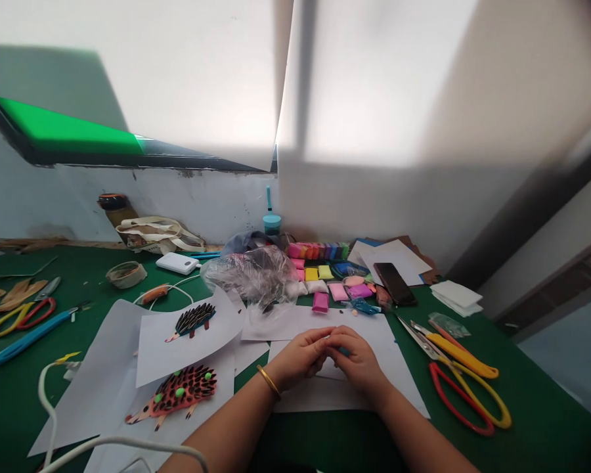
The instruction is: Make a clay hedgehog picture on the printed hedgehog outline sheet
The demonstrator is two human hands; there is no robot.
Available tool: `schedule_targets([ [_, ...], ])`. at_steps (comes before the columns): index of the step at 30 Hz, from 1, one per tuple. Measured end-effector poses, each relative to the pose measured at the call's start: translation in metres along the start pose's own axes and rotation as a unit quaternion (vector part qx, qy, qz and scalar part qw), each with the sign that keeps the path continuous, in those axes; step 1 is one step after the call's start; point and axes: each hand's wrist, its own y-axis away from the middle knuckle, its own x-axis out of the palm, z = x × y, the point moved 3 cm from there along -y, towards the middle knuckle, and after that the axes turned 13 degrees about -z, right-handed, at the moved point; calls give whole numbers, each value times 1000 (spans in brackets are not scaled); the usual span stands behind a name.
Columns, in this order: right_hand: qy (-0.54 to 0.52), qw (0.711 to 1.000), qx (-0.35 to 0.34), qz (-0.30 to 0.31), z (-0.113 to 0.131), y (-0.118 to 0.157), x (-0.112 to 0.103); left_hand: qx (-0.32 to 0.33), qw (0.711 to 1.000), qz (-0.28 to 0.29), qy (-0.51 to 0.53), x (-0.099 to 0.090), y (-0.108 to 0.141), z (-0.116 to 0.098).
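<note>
My left hand point(305, 355), with a gold bangle at the wrist, meets my right hand point(352, 358) above white paper point(384, 387). The fingertips of both hands are pressed together. A small blue piece of clay point(343, 351) shows by the fingers of my right hand; whatever the left fingers pinch is hidden. Beyond the hands lie soft clay packets, among them a magenta packet point(320, 302) and a yellow packet point(312, 274). To the left, sheets carry a blue hedgehog picture point(194, 320) and a red hedgehog picture point(182, 394) with dark spines and green dots.
Scissors point(460, 387), a yellow cutter point(465, 355) and a phone point(394, 284) lie at right. Clear plastic bags point(253, 276) fill the middle back. At left are a tape roll point(127, 274), a white power bank point(178, 263), more scissors point(22, 318) and a white cable point(46, 394).
</note>
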Motion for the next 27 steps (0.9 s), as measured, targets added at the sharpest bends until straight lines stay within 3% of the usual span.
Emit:
schedule_targets([
  [4, -26, 999, 37, -29, -2, 0, -4, -1, 998, -49, 28, -4, -4, 2],
  [8, -8, 996, 54, -71, -10, -1, -15, 27, 982, -187, 16, -22, -13, 5],
  [12, 56, 996, 53, -53, -22, -3, -25, 57, 954, -292, -41, -40, -21, 8],
  [17, 132, 991, 12, 12, -28, -2, -20, 62, 950, -303, -52, -46, -24, 13],
  [27, 223, 973, -53, 28, -24, 2, -12, 62, 952, -296, -56, -46, -24, 13],
])
